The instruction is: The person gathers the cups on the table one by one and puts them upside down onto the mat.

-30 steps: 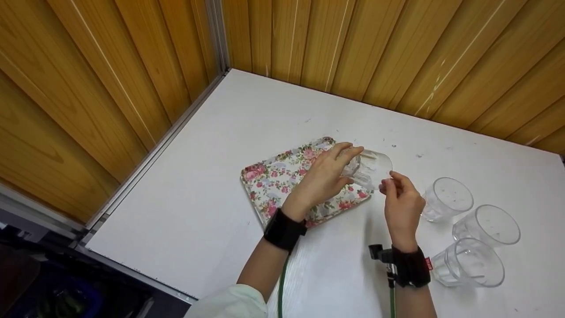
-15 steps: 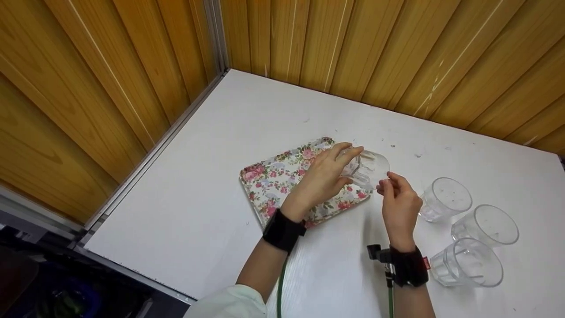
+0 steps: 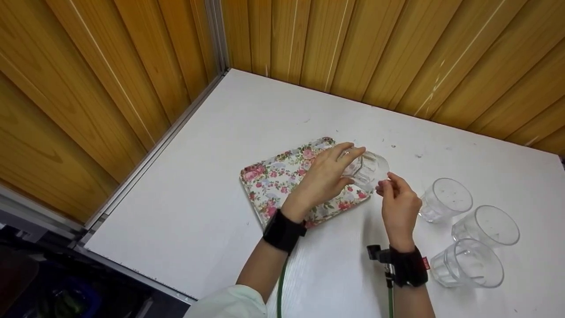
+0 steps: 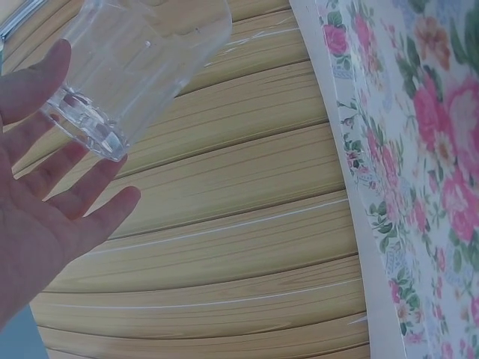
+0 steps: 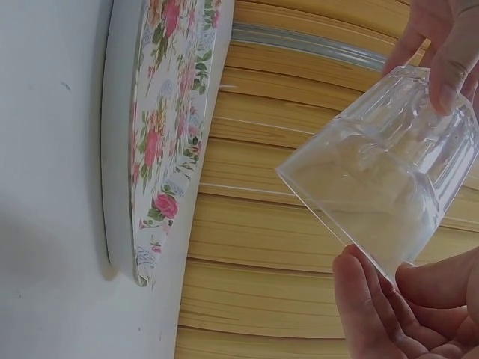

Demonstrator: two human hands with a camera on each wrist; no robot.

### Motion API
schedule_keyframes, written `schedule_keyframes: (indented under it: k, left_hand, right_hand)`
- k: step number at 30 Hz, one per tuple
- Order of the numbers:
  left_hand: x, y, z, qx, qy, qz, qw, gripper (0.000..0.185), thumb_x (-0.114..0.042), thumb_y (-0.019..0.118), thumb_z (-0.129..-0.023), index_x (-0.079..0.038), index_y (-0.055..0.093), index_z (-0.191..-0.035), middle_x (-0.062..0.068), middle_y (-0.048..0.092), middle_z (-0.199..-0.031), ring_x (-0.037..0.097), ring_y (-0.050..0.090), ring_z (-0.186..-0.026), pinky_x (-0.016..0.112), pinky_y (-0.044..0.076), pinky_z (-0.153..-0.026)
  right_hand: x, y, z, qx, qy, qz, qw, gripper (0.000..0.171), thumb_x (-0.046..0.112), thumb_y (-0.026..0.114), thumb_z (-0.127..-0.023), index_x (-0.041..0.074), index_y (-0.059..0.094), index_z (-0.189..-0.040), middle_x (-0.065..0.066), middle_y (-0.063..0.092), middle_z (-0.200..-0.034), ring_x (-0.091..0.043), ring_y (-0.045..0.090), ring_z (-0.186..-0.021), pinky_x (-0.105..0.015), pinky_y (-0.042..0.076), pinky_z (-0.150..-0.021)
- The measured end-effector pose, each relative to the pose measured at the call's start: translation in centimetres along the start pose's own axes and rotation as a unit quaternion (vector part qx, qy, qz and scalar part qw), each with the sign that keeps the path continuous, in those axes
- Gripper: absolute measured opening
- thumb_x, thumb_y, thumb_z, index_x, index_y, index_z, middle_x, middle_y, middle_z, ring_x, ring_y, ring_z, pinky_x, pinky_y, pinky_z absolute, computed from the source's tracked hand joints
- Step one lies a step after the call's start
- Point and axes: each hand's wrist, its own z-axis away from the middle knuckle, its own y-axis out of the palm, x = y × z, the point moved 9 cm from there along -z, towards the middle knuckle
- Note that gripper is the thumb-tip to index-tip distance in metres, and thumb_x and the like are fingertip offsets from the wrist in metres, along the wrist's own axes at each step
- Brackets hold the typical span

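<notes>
A clear glass tumbler (image 3: 372, 170) is held tilted on its side over the right edge of a floral tray (image 3: 278, 183). My left hand (image 3: 324, 179) grips it at the base; in the left wrist view the thumb lies on one side of the tumbler (image 4: 146, 67) and the fingers on the other. With thumb and fingers, my right hand (image 3: 401, 207) pinches the rim. The right wrist view shows these fingertips (image 5: 352, 280) at the lower part of the rim, which faces away from the left hand.
To the right of my right hand, three more clear tumblers stand upright on the white table: one farther back (image 3: 435, 205), one at the right (image 3: 468, 227) and one nearest (image 3: 450, 265). Wood-patterned walls (image 3: 335, 48) border the table's back and left. Green cables (image 3: 281, 291) trail from the wrists.
The held tumbler has turned slightly, with its facets showing more clearly and its rim at a new angle. My right hand has shifted slightly left; the left hand has hardly moved.
</notes>
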Motion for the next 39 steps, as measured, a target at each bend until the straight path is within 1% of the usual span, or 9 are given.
schedule_keyframes:
  k: [6,9,20,24,28,31,34,36,39]
  left_hand:
    - [-0.12,-0.08,0.03,-0.001,0.003,-0.006,1.0000,0.064,-0.023,0.067,-0.082,-0.021,0.037,-0.138,0.007,0.039,-0.138,0.021,0.040,-0.125,0.033,0.028,-0.108]
    - [-0.16,-0.11,0.07,0.000,0.003,-0.008,1.0000,0.064,-0.024,0.067,-0.082,-0.021,0.037,-0.138,0.007,0.039,-0.139,0.022,0.040,-0.126,0.033,0.027,-0.109]
    - [-0.40,-0.19,0.02,-0.004,0.005,-0.014,0.9999,0.063,-0.024,0.067,-0.082,-0.022,0.038,-0.138,0.007,0.039,-0.138,0.023,0.041,-0.124,0.035,0.029,-0.108]
    - [-0.46,-0.08,0.09,0.000,0.007,-0.010,0.9999,0.063,-0.024,0.066,-0.082,-0.021,0.037,-0.138,0.008,0.039,-0.138,0.023,0.039,-0.125,0.034,0.027,-0.108]
    - [-0.55,-0.04,0.09,0.004,0.010,0.002,0.9999,0.063,-0.022,0.066,-0.083,-0.019,0.036,-0.139,0.009,0.038,-0.138,0.022,0.041,-0.124,0.033,0.030,-0.107]
    - [-0.52,0.03,0.04,0.007,0.008,0.011,0.9999,0.063,-0.022,0.065,-0.083,-0.019,0.036,-0.139,0.009,0.038,-0.138,0.021,0.042,-0.123,0.032,0.032,-0.106]
    - [-0.50,0.11,0.02,0.012,0.005,0.014,0.9998,0.062,-0.022,0.065,-0.083,-0.020,0.036,-0.139,0.009,0.037,-0.138,0.021,0.041,-0.124,0.032,0.032,-0.106]
    - [-0.53,0.15,0.04,0.014,0.003,0.015,0.9998,0.062,-0.022,0.065,-0.084,-0.020,0.036,-0.139,0.009,0.037,-0.139,0.021,0.040,-0.125,0.031,0.031,-0.106]
    - [-0.58,0.17,0.05,0.017,0.001,0.018,0.9997,0.062,-0.020,0.065,-0.084,-0.020,0.036,-0.139,0.009,0.036,-0.139,0.022,0.039,-0.126,0.031,0.032,-0.106]
  right_hand:
    - [0.12,-0.05,0.03,-0.001,-0.005,0.006,1.000,0.028,0.005,0.056,-0.088,0.003,0.059,-0.116,-0.013,0.069,-0.079,0.015,0.055,-0.060,-0.003,0.045,-0.057]
    - [0.20,-0.01,0.07,0.001,-0.008,0.010,1.000,0.029,0.007,0.055,-0.089,0.005,0.059,-0.117,-0.012,0.069,-0.079,0.014,0.055,-0.060,-0.003,0.044,-0.057]
    - [0.07,0.08,0.08,0.006,-0.005,0.014,1.000,0.029,0.008,0.056,-0.088,0.007,0.060,-0.117,-0.012,0.069,-0.079,0.014,0.055,-0.060,-0.004,0.045,-0.056]
    - [0.01,0.09,0.13,0.007,-0.002,0.021,1.000,0.029,0.007,0.057,-0.088,0.008,0.060,-0.117,-0.012,0.069,-0.079,0.015,0.054,-0.059,-0.003,0.043,-0.055]
    - [0.00,0.15,0.17,0.008,-0.004,0.027,1.000,0.029,0.007,0.057,-0.088,0.008,0.060,-0.117,-0.012,0.069,-0.079,0.016,0.053,-0.059,-0.003,0.042,-0.055]
    - [0.02,0.26,0.20,0.012,-0.006,0.035,0.999,0.029,0.008,0.057,-0.089,0.007,0.060,-0.117,-0.011,0.069,-0.079,0.007,0.059,-0.061,-0.002,0.041,-0.055]
    - [0.06,0.41,0.22,0.016,-0.008,0.036,0.999,0.029,0.008,0.056,-0.089,0.006,0.060,-0.118,-0.013,0.069,-0.080,-0.010,0.065,-0.066,-0.001,0.042,-0.056]
    - [0.07,0.48,0.24,0.017,-0.008,0.032,0.999,0.029,0.007,0.056,-0.089,0.005,0.060,-0.118,-0.014,0.068,-0.080,-0.020,0.066,-0.069,-0.001,0.042,-0.057]
    - [0.04,0.57,0.27,0.019,-0.005,0.024,1.000,0.029,0.006,0.055,-0.089,0.004,0.059,-0.118,-0.016,0.068,-0.081,-0.027,0.066,-0.071,-0.001,0.041,-0.057]
